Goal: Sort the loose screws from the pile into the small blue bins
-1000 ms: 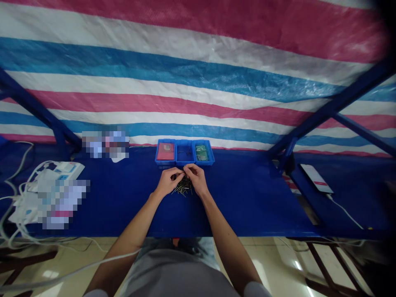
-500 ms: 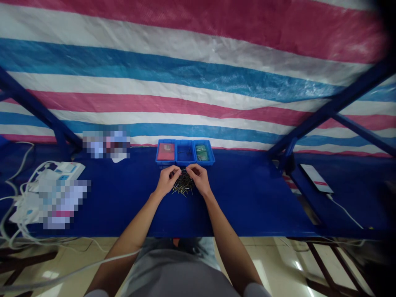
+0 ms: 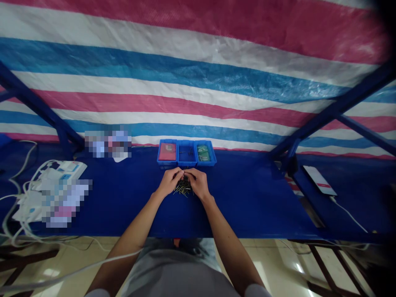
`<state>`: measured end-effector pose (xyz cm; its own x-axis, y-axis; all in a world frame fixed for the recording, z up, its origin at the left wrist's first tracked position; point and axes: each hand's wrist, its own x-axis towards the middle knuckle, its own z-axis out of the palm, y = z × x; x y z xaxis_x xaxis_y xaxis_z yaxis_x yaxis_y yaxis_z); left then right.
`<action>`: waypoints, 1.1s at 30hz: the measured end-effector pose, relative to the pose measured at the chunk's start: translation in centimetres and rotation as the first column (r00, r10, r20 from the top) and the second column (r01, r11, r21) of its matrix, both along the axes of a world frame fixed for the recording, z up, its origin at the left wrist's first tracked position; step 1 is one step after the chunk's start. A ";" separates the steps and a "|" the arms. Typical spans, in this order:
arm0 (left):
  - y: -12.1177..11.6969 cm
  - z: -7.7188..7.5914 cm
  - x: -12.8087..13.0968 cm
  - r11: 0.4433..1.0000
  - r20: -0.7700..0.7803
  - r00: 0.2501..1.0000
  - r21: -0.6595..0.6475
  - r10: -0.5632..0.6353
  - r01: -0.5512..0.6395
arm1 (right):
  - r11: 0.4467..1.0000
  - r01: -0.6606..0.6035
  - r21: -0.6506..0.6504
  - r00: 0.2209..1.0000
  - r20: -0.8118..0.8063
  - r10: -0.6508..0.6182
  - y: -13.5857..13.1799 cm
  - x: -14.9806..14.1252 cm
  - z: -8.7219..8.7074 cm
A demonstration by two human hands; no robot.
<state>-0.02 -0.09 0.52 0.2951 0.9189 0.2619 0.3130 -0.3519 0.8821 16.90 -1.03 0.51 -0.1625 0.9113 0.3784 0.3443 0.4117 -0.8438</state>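
Observation:
A small heap of thin dark and brass-coloured pins [image 3: 183, 188] lies on the blue table [image 3: 247, 198]. My left hand [image 3: 168, 181] and my right hand [image 3: 196, 182] meet over the heap with fingers curled and fingertips pinched together just above it. What they pinch is too small to name. Just beyond the hands stand three joined blue bins: a left bin [image 3: 167, 152] with a red item, a middle bin [image 3: 186, 152] with a few dark pieces, and a right bin [image 3: 204, 153] with green parts.
A white power strip with cables [image 3: 63, 168] and blurred items lie at the table's left. A phone [image 3: 319, 180] with a cable rests on the right shelf. Blue frame bars [image 3: 334, 105] slant up on both sides before a striped tarp.
Both hands spread apart over the heap half a second ago, then closed together again at its far edge. The view shifted slightly.

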 end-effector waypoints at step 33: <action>-0.1 -0.3 0.3 0.988 -0.083 0.996 0.153 0.015 -0.002 | 0.996 0.079 0.029 0.985 0.150 -0.083 -0.1 -1.3 -0.4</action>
